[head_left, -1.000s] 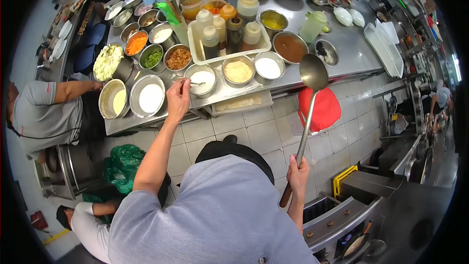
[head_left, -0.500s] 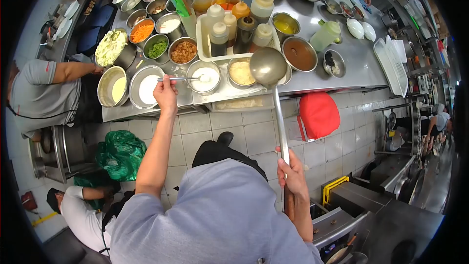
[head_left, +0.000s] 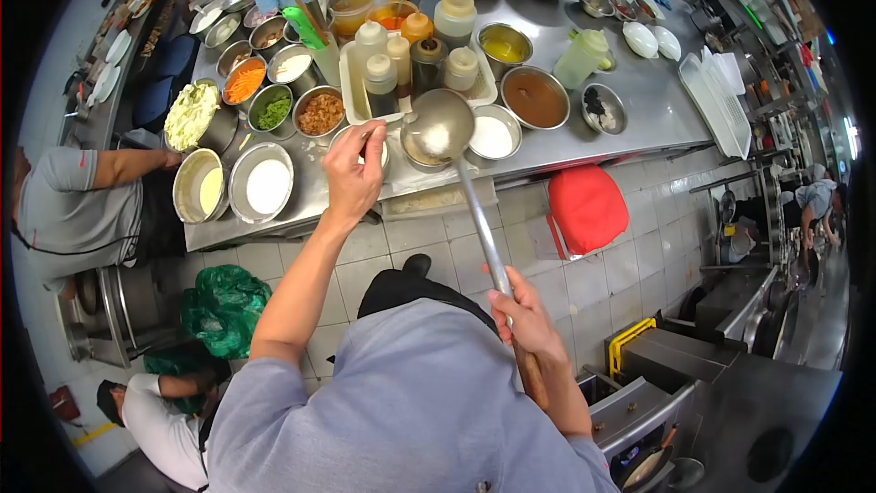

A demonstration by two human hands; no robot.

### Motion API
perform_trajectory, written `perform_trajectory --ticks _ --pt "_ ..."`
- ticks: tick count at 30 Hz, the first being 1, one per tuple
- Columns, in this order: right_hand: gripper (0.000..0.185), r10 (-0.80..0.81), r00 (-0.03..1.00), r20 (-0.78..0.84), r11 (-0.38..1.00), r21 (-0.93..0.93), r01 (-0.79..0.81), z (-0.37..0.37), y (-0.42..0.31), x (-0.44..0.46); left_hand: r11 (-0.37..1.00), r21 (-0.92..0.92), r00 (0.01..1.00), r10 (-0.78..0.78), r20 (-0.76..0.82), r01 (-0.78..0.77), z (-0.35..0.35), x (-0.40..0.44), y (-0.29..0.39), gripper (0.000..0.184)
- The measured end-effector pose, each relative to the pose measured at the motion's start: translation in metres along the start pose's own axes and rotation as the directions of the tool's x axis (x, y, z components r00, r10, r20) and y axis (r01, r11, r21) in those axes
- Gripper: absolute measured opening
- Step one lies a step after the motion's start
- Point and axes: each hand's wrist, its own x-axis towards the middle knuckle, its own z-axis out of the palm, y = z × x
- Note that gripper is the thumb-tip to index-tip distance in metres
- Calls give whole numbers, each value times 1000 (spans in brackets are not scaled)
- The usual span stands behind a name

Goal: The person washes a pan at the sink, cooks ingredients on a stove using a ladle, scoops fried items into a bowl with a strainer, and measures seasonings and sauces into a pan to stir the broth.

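My right hand [head_left: 529, 315] is wrapped around the long handle of a ladle [head_left: 447, 110]. White powder lies in the ladle's bowl, which is over the front row of bowls. Pinched in my left hand [head_left: 354, 173] is the thin handle of a spoon [head_left: 392, 125], its far end at the ladle's bowl. The spoon's tip is hard to make out. Beneath my left hand a bowl is mostly hidden, and another sits largely behind the ladle. Right of the ladle stands a bowl of white powder [head_left: 494, 134]. A bowl of white contents [head_left: 265, 185] stands farther left.
A basket [head_left: 354, 82] of squeeze bottles stands behind the ladle. Bowls of brown sauce [head_left: 535, 99], grated carrot [head_left: 244, 84] and chopped greens [head_left: 272, 110] share the steel table. A red-covered container [head_left: 587, 210] sits on the floor. Co-workers are at the left [head_left: 78, 187] and lower left.
My left hand has moved right with the spoon, from the small white bowl to the ladle. White powder now shows in the ladle, which has shifted left in view.
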Motion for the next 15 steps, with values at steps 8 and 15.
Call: perform_trajectory --ticks 8,15 --pt "38 -93 973 -210 988 100 116 -29 15 -13 960 26 950 -279 140 278 46 -24 -43 24" --pt "41 -87 967 -242 976 176 132 -30 18 -20 797 -129 806 -591 34 590 54 -33 -90 33"
